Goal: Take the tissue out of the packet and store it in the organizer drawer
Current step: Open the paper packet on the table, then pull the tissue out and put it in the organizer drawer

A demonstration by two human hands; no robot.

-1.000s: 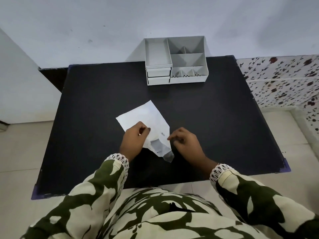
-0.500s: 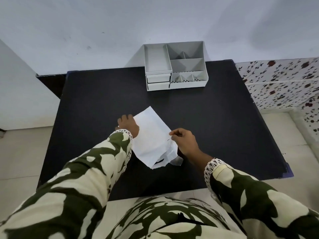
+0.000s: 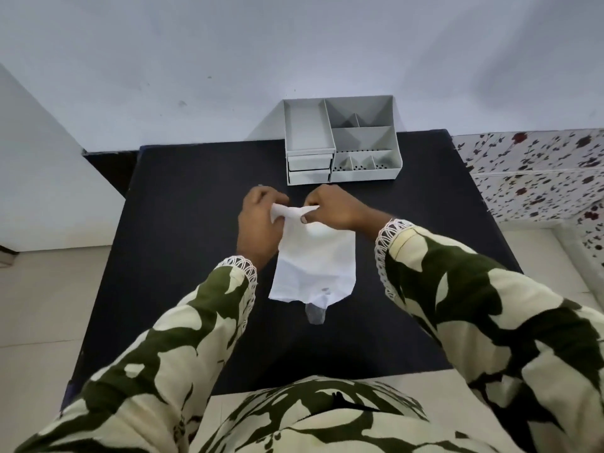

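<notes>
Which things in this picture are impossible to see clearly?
- Head view: the top edge of the white tissue packet is covered by the left hand and right hand.
- Whether the clear flap is open: too small.
- Inside the two closed drawers of the grey plastic organizer: hidden by their fronts.

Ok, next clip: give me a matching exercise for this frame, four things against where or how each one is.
Things:
1. tissue packet
2. organizer
3. drawers
4. table

States:
A. both shut, stacked at the organizer's front left
B. black, bearing everything
C. at the table's far edge, against the wall
D. pinched at its far end by left hand and right hand

Pairs: 1-D, 2-C, 3-A, 4-B
</notes>
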